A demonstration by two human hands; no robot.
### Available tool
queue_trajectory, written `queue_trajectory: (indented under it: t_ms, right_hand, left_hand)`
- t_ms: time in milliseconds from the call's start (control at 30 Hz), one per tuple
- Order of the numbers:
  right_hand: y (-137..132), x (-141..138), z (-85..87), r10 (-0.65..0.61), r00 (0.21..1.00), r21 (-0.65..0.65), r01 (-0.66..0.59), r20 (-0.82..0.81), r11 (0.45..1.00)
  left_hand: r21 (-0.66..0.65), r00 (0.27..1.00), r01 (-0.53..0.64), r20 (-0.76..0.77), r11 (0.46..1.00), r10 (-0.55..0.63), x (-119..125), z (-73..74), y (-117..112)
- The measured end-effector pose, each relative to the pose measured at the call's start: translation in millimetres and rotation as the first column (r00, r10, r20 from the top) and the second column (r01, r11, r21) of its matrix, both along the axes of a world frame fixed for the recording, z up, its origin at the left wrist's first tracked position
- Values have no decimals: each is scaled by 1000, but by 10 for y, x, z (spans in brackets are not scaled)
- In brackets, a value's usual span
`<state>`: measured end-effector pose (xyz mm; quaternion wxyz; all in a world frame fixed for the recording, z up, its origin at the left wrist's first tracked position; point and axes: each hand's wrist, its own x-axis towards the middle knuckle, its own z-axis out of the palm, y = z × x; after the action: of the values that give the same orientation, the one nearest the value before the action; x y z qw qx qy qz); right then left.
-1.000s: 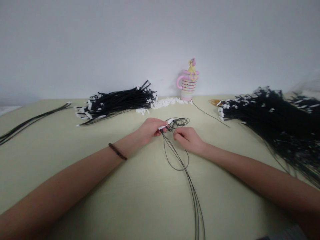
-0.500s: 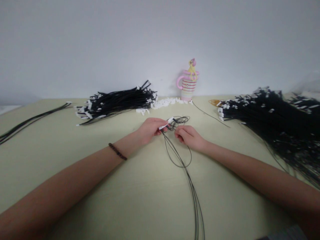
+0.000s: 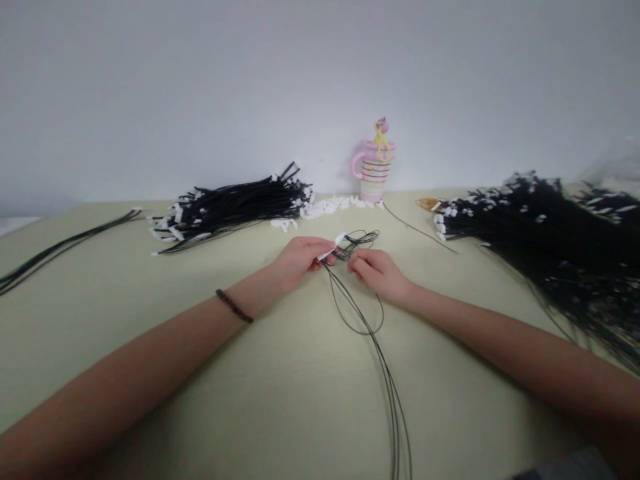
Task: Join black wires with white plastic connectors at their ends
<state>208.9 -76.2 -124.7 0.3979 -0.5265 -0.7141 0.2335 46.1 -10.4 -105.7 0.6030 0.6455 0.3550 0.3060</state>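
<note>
Left hand (image 3: 299, 261) pinched white connector (image 3: 331, 252) of thin black wires (image 3: 356, 308); right hand (image 3: 379, 275) had eased open, loosely curled, just beside wire coil (image 3: 359, 244).

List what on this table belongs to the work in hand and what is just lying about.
In hand:
left hand, pinching a white wire end
right hand
thin black wires

Lying about:
black wire bundle
larger black wire heap
loose white plastic pieces
pink striped mug
</note>
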Motion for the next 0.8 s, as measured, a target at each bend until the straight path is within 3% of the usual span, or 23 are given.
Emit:
queue_trajectory:
  t_ms: [133,600,800]
  right_hand:
    - [-41,-31,-23,-123,989,177,108,76,978]
    - [-87,-57,16,-142,976,198,108,165,974]
    - [-90,-57,5,-144,961,245,84,238,966]
  left_hand:
    - [40,999,-4,-43,999,5,12,-5,-28]
    - [88,997,-14,-73,996,21,30,-24,-79]
    - [110,997,35,-77,993,-27,29,-45,-75]
